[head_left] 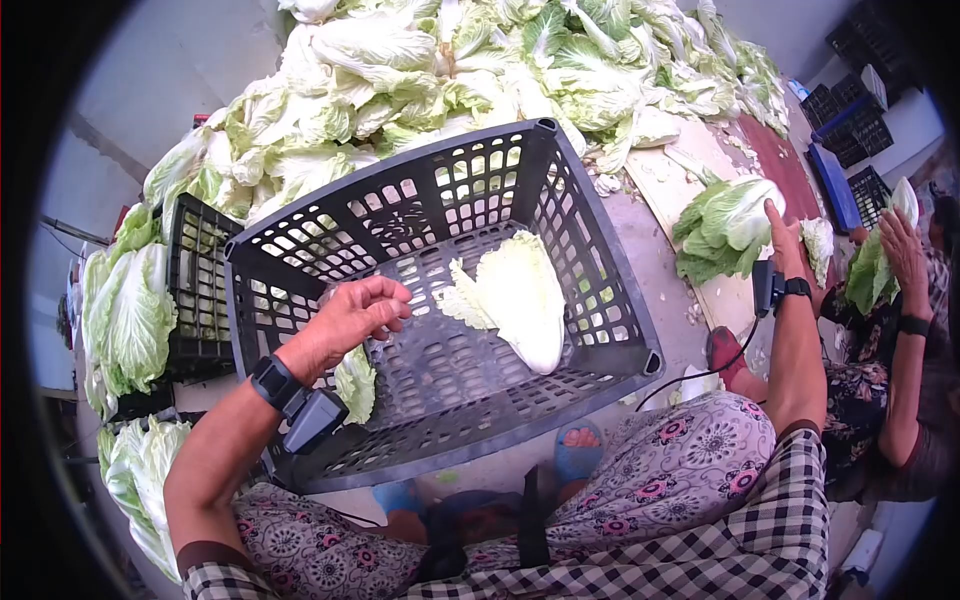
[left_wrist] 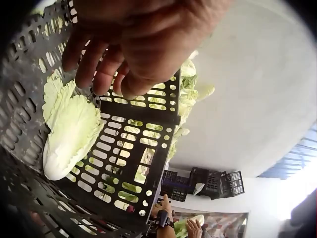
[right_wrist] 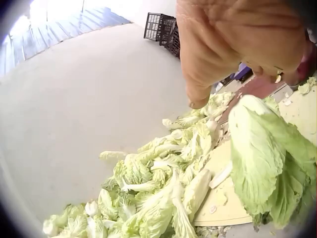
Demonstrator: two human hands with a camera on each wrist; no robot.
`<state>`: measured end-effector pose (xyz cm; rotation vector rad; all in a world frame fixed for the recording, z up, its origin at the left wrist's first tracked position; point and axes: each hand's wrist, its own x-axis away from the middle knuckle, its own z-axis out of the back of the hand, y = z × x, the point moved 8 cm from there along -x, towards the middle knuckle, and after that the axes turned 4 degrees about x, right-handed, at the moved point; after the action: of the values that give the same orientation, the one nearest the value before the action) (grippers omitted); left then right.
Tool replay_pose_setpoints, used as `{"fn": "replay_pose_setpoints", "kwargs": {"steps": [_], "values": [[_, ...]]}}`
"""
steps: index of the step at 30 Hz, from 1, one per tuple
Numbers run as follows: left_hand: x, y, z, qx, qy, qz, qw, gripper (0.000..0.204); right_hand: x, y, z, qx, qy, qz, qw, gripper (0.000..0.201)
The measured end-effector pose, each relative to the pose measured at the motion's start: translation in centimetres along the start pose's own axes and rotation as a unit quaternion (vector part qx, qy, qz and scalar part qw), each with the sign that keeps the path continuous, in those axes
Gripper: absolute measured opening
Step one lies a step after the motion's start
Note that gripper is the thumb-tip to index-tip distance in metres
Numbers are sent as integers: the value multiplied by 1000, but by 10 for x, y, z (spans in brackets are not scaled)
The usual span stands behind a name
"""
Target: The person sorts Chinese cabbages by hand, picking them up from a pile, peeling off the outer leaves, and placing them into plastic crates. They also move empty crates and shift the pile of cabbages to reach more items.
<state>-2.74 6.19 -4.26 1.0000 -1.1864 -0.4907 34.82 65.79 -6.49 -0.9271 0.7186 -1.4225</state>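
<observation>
My left hand (head_left: 355, 315) hovers over a black plastic crate (head_left: 450, 430), its fingers loosely bent around nothing. Inside the crate, to the right of that hand, lies a trimmed Chinese cabbage (head_left: 528, 305) with its white base toward me. A leafier piece (head_left: 355, 385) shows below my left wrist. At the right, my right hand (head_left: 788, 245) is beside the base of a green Chinese cabbage (head_left: 725, 225). In the right wrist view a gap shows between the hand (right_wrist: 237, 44) and that cabbage (right_wrist: 262, 153), whose leaves point down.
A large heap of Chinese cabbages and loose leaves (head_left: 400, 80) lies behind the crate. A smaller black crate (head_left: 200, 285) stands at the left. Another person's hand (head_left: 905, 255) grips a cabbage (head_left: 870, 275) at the right. A pale board (head_left: 735, 305) lies on the floor.
</observation>
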Motion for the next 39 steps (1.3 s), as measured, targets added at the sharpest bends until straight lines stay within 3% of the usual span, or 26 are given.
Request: {"fn": "replay_pose_setpoints", "kwargs": {"steps": [2,3,5,8,11,13,17,19,22,25,27,33,34,39], "values": [[7,-2,-4,0,-5,14,1000,32,-18,18,9,140,27,46,989,51],[-16,14,1,-13,1,-22,1000,32,-28,-16,-9,80,5,74,994,49],[-11,9,-4,-5,-9,-9,1000,32,37,-62,-41,24,-82,71,994,44],[-10,5,-5,-13,-14,-15,1000,32,105,-153,-96,28,-164,222,961,40],[-9,4,-5,-36,-24,-26,999,31,218,-232,-152,138,-290,377,869,40],[-7,6,-8,-54,-39,-37,997,30,282,-242,-193,197,-378,431,795,35],[3,8,-3,-51,-59,-66,995,29,386,-228,-253,302,-500,515,627,35],[11,4,5,-57,-60,-67,994,28,417,-206,-278,343,-502,564,558,35],[28,0,25,50,1,-76,996,23,449,-154,-308,447,-514,599,422,38],[46,-3,47,70,28,-103,992,27,464,-81,-329,551,-514,597,276,38],[55,-9,56,69,16,-87,994,34,469,-45,-329,562,-513,617,202,30],[73,-25,66,83,8,-70,994,33,477,11,-320,520,-477,702,101,34],[71,-25,68,100,18,-88,991,26,471,18,-322,538,-473,691,95,32],[69,-26,70,109,28,-73,991,24,464,14,-331,601,-416,680,62,24]]}}
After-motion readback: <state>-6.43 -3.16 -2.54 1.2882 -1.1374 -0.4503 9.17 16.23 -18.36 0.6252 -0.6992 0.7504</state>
